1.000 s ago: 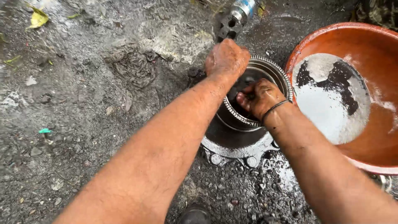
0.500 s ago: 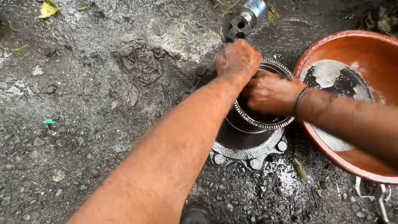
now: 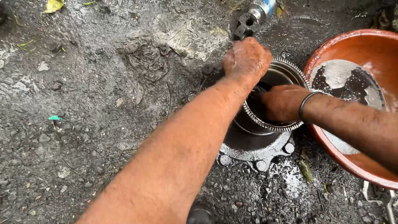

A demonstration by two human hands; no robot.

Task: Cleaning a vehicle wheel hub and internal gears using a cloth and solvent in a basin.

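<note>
A crumpled grey rag (image 3: 143,58) lies on the wet, gritty ground (image 3: 62,124) at left; the left hand (image 3: 246,58) curls its grip closed over the far rim of the round, toothed, dark metal hub (image 3: 265,143), which sits on the ground at centre, just beside the basin; the right hand (image 3: 284,103) reaches inside the hub's bore, its grip hidden, so I cannot tell its state; a wide orange plastic basin (image 3: 365,45) of murky liquid stands at right.
</note>
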